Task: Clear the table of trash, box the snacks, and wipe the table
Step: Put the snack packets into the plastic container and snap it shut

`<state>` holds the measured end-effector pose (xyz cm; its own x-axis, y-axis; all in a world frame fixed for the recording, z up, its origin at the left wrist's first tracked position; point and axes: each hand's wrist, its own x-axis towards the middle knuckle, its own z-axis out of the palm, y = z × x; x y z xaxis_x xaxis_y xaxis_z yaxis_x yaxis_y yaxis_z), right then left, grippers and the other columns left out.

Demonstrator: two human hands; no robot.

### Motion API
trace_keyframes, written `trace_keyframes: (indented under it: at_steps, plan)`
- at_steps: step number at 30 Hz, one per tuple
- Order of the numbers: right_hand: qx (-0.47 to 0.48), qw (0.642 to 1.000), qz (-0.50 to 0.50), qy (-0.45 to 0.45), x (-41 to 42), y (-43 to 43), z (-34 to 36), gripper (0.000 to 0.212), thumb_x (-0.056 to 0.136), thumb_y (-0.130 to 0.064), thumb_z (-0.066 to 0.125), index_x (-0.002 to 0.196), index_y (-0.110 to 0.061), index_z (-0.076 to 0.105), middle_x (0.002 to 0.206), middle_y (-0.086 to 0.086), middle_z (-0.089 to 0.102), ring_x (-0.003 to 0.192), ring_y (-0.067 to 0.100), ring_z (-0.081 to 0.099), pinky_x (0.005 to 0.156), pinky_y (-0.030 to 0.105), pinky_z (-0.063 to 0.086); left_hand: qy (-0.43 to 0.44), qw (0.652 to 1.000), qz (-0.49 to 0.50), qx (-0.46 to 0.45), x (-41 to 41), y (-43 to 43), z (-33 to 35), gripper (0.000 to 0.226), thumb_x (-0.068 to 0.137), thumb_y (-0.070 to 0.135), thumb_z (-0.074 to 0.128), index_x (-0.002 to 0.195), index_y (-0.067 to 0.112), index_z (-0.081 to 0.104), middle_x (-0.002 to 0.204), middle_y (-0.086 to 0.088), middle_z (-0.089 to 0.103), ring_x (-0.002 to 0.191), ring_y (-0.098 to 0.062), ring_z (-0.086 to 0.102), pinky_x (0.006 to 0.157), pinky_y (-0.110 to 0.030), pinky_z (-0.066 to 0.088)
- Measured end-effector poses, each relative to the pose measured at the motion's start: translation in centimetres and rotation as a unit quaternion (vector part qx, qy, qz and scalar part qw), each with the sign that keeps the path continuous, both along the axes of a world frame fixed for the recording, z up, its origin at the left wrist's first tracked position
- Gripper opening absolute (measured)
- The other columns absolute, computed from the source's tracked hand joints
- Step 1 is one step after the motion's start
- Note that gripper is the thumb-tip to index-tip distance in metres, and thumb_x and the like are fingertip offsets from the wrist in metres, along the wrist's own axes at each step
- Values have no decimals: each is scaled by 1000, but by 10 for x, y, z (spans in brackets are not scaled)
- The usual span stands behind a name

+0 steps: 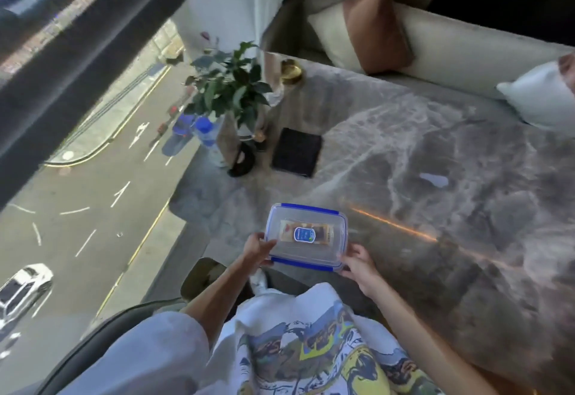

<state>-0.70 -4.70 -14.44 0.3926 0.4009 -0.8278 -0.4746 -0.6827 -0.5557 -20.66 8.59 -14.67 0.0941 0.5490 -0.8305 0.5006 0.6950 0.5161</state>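
Observation:
A clear plastic box with blue clips and its lid on sits at the near edge of the grey marble table. A yellow snack packet shows through the lid. My left hand grips the box's left side, thumb on the lid. My right hand holds its near right corner with curled fingers. A small pale scrap lies on the table further right.
A potted plant, a blue-capped water bottle, a black stand and a black square mat stand at the table's far left. A gold dish sits behind. Cushions line a bench beyond. A window is on the left.

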Motion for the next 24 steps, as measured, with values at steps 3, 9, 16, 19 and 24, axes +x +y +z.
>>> trace_keyframes:
  at_steps: [3, 9, 16, 19, 24]
  plan:
    - [10, 999, 33, 8, -46, 52, -4, 35, 90, 2, 62, 119, -8, 44, 125, 16, 56, 104, 28, 60, 85, 45, 55, 21, 999, 27, 19, -51, 43, 2, 38, 95, 9, 56, 130, -3, 49, 115, -25, 56, 94, -30, 56, 63, -41, 57]
    - [20, 997, 66, 22, -121, 146, -8, 34, 91, 0, 62, 119, -8, 44, 104, 6, 58, 94, 24, 61, 80, 42, 57, 46, 995, 65, 55, -126, 119, 13, 39, 95, 9, 52, 132, -1, 49, 123, -25, 58, 106, -36, 61, 81, -49, 55]
    - [-1, 995, 88, 45, -169, 196, -10, 40, 92, -1, 60, 127, -4, 39, 112, 14, 56, 97, 26, 60, 88, 43, 56, 30, 997, 41, 59, -168, 172, 15, 44, 92, 10, 55, 135, 0, 48, 126, -27, 59, 111, -42, 62, 86, -52, 55]
    - [-7, 994, 98, 46, -169, 200, -12, 47, 91, -5, 63, 131, -3, 37, 123, 19, 58, 102, 31, 63, 96, 48, 54, 24, 997, 39, 57, -172, 182, 11, 46, 92, 12, 57, 136, 2, 47, 129, -25, 57, 113, -41, 62, 83, -52, 58]
    - [-9, 989, 147, -7, -163, 204, -7, 78, 91, -9, 65, 153, -21, 18, 131, 10, 54, 113, 29, 58, 86, 44, 55, 3, 996, 31, 78, -170, 179, 5, 52, 89, 21, 58, 136, 3, 43, 119, -19, 57, 99, -31, 61, 76, -47, 58]
